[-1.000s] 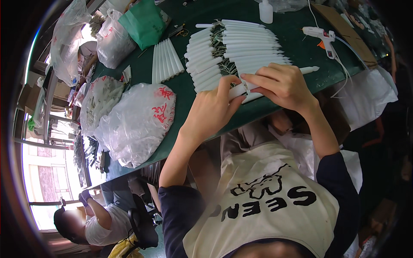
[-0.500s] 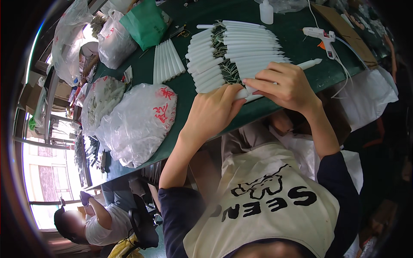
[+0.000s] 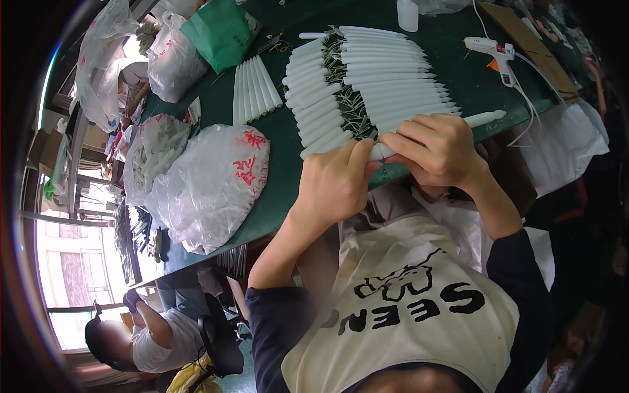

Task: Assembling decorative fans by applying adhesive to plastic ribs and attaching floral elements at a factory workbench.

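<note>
At the near edge of the green table I grip a white taper candle [image 3: 486,118] crosswise, its pointed tip sticking out to the right. My left hand [image 3: 334,180] is closed round its left part, thumb and fingers pinched. Closed over the middle is my right hand [image 3: 436,150]. Between the hands a short white stretch shows; the rest is covered by fingers. Just beyond lies a row of similar white candles [image 3: 393,69], tips to the right. Green leafy sprigs [image 3: 354,108] run down the row, with shorter white lengths [image 3: 308,72] on their left side.
Plain white tubes [image 3: 257,92] lie fanned left of the row. A glue gun [image 3: 495,56] with a cord and a white bottle [image 3: 407,16] are at the far right. Plastic bags [image 3: 213,187] and a green bag [image 3: 219,33] crowd the left. A person [image 3: 160,331] sits lower left.
Both hands have come nearer to me with the candle, away from the row. More of the row's near candles and the sprigs now show.
</note>
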### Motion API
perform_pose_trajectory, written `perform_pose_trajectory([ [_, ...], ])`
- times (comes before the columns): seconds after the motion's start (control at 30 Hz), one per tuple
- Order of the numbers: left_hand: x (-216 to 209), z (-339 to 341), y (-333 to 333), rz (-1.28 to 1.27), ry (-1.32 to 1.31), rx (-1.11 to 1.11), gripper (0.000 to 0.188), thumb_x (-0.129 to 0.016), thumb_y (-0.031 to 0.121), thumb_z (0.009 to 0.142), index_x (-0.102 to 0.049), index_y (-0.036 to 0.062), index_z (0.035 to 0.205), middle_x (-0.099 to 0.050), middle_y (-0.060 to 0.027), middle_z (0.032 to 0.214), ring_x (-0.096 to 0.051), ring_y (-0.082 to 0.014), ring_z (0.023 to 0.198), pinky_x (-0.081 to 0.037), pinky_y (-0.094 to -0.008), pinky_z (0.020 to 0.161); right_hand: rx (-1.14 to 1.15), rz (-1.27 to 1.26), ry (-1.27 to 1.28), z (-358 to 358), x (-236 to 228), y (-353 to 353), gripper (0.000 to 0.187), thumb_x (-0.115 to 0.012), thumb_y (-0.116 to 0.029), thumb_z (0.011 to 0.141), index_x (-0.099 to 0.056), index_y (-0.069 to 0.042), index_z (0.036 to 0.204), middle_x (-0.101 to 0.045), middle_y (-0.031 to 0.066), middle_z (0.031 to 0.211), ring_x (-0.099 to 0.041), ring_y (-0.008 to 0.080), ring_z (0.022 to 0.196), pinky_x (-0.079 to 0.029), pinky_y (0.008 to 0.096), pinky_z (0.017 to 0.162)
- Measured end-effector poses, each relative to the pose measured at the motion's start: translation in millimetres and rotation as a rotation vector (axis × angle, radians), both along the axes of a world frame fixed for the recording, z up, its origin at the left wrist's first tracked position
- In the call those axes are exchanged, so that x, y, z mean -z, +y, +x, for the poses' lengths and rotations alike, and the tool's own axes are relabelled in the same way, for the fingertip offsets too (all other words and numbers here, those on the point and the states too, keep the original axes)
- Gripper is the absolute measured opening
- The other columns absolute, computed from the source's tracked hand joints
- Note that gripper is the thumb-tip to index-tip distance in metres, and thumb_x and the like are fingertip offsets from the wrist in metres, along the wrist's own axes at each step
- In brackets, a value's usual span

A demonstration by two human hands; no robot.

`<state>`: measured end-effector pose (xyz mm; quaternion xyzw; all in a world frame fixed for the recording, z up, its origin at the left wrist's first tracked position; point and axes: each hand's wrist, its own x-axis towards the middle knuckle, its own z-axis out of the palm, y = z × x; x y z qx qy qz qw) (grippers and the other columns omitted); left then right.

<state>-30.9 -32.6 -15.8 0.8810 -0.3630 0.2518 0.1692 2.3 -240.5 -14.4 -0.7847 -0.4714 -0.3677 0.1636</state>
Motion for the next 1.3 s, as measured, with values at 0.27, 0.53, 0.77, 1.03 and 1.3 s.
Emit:
perform_pose_trajectory([
  [0.27,1.7,-8.1,-3.7,-0.044,0.004,0.001,0.028,-0.066,0.014,0.08,-0.057,-0.0001,0.102,-0.054,-0.0067,0.072,-0.057,-0.0219,0.055,-0.04,-0.0346,0.044,-0.004,-0.025,0.066,-6.9,-0.6,-1.4,0.027,-0.071,-0.015,0.067,-0.065,-0.007,0.092,-0.05,0.0008,0.068,-0.053,0.018,0.056,-0.04,0.0306,0.046],
  [0.53,6.3,-9.2,-2.3,0.007,0.073,0.017,0.024,-0.068,0.014,0.079,-0.057,0.0018,0.096,-0.052,-0.0057,0.07,-0.055,-0.0223,0.052,-0.038,-0.0353,0.044,0.007,-0.026,0.098,-12.0,10.1,1.4,0.024,-0.07,-0.016,0.068,-0.064,-0.008,0.09,-0.048,0.0004,0.067,-0.052,0.0179,0.054,-0.039,0.0306,0.045],
  [0.77,7.9,-12.1,-2.1,-0.001,0.141,0.036,0.021,-0.066,0.013,0.079,-0.057,0.0023,0.095,-0.052,-0.0061,0.069,-0.055,-0.024,0.052,-0.038,-0.0363,0.044,0.041,-0.043,0.135,-18.9,10.9,2.4,0.014,-0.067,-0.017,0.069,-0.057,-0.011,0.076,-0.05,-0.001,0.066,-0.054,0.0152,0.055,-0.042,0.0289,0.045],
  [1.03,9.5,-14.7,-3.2,-0.046,0.165,0.032,0.022,-0.063,0.007,0.078,-0.059,0.001,0.098,-0.055,-0.0093,0.068,-0.056,-0.0279,0.051,-0.038,-0.0373,0.044,0.021,-0.041,0.183,-21.6,13.2,4.0,0.024,-0.072,-0.017,0.068,-0.063,-0.007,0.088,-0.047,0.0011,0.066,-0.052,0.0187,0.055,-0.04,0.0314,0.046],
  [1.3,2.6,-11.7,0.1,-0.003,0.098,-0.015,0.02,-0.067,0.015,0.079,-0.057,0.0036,0.093,-0.052,-0.0048,0.067,-0.055,-0.023,0.052,-0.038,-0.0356,0.044,0.002,-0.013,0.162,-15.8,11.5,8.5,0.023,-0.071,-0.017,0.069,-0.065,-0.007,0.089,-0.048,0.0008,0.067,-0.052,0.0186,0.056,-0.04,0.0311,0.046],
])
